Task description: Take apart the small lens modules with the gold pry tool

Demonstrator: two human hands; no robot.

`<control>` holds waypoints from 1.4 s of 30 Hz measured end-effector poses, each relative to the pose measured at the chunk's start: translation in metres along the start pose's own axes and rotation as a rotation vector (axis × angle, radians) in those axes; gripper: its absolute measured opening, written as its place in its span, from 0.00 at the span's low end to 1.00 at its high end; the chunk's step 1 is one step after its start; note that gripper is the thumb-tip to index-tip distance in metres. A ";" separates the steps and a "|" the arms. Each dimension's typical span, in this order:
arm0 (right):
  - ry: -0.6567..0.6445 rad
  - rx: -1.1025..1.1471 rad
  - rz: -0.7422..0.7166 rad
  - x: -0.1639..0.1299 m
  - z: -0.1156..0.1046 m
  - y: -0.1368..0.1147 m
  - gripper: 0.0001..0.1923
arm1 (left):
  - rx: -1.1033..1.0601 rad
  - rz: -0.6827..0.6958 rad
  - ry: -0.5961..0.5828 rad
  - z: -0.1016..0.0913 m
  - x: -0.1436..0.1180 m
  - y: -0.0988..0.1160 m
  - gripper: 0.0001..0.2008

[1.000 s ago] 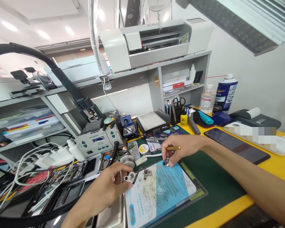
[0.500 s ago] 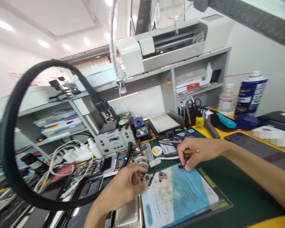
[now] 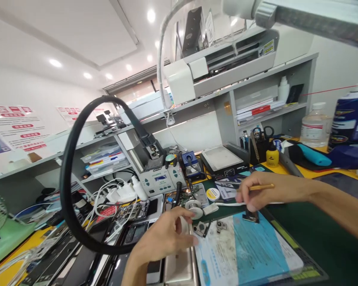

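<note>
My left hand (image 3: 168,236) hovers at the left edge of a blue-and-white work sheet (image 3: 223,254), thumb and forefinger apart with nothing between them. Just beyond its fingertips lies a small phone camera part (image 3: 201,228) with a dark strip along its side. Another small camera module (image 3: 221,226) rests on the sheet to the right. My right hand (image 3: 261,192) is closed around a thin gold-coloured tool (image 3: 262,186), whose tip is hidden. Under its fingertips is a small black part (image 3: 251,216) on the sheet; whether the fingers pinch it is unclear.
A solder spool (image 3: 194,209) and a round yellow-rimmed tin (image 3: 213,194) stand behind the sheet. A black hose (image 3: 66,178) loops on the left above phones and cables. A grey control station (image 3: 161,180) is at the back. Bottles and a spray can (image 3: 350,119) stand right.
The view has swung left, so the scene sits further right. My left fingers have come away from the camera part. More of the black part shows under my right hand.
</note>
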State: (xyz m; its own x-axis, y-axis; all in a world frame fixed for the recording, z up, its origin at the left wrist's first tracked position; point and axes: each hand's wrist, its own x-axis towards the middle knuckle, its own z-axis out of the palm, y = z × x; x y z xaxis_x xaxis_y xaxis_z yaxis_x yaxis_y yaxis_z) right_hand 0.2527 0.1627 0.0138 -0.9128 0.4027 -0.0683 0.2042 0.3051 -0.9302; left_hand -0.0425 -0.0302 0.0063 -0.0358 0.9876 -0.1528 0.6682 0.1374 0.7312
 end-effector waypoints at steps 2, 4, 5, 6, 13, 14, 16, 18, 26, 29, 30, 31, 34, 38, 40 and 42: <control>0.097 0.022 -0.051 0.002 0.003 -0.001 0.14 | -0.013 0.034 0.005 -0.005 -0.002 -0.001 0.27; 0.163 0.186 -0.079 0.006 0.008 0.001 0.15 | -0.048 0.048 0.005 -0.007 -0.001 -0.004 0.26; 0.190 0.300 -0.082 0.009 0.010 0.002 0.16 | -0.130 0.043 0.050 -0.006 0.001 -0.006 0.26; 0.208 0.350 -0.081 0.011 0.012 0.004 0.17 | -0.196 0.047 0.110 -0.004 0.003 -0.007 0.27; 0.203 0.584 -0.040 0.016 0.022 0.007 0.18 | -0.101 0.222 0.369 0.026 0.022 0.028 0.22; 0.198 0.607 -0.030 0.016 0.023 0.006 0.18 | 0.008 0.264 0.362 0.031 0.024 0.039 0.20; 0.191 0.643 -0.017 0.015 0.024 0.004 0.18 | 0.208 0.367 0.420 0.039 0.029 0.060 0.15; 0.183 0.665 -0.018 0.014 0.026 0.002 0.18 | 0.321 0.439 0.431 0.047 0.034 0.076 0.14; 0.172 0.687 -0.015 0.014 0.031 -0.003 0.16 | 0.227 0.474 0.433 0.060 0.047 0.087 0.12; 0.232 0.695 -0.004 0.013 0.030 -0.004 0.15 | 0.067 0.373 0.462 0.059 0.049 0.085 0.16; 0.258 0.699 -0.006 0.013 0.029 -0.005 0.14 | 0.001 0.321 0.455 0.058 0.049 0.085 0.18; 0.278 0.702 -0.008 0.013 0.028 -0.006 0.14 | -0.068 0.267 0.439 0.057 0.049 0.085 0.20; 0.296 0.703 -0.011 0.013 0.028 -0.006 0.12 | -0.263 0.134 0.367 0.055 0.049 0.085 0.25; 0.262 0.682 -0.007 0.014 0.030 -0.005 0.13 | -0.423 0.054 0.331 0.054 0.048 0.086 0.24; 0.253 0.668 -0.011 0.013 0.030 -0.004 0.13 | -0.462 0.038 0.349 0.051 0.048 0.085 0.23; 0.251 0.650 -0.024 0.012 0.028 -0.004 0.14 | -0.487 0.027 0.376 0.045 0.048 0.083 0.23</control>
State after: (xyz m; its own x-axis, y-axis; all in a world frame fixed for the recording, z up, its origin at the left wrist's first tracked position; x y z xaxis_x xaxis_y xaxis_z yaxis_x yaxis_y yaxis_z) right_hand 0.2309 0.1426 0.0067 -0.7887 0.6139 -0.0319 -0.1401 -0.2301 -0.9630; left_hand 0.0449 0.0254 0.0301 -0.3425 0.9382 0.0500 0.2593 0.0432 0.9648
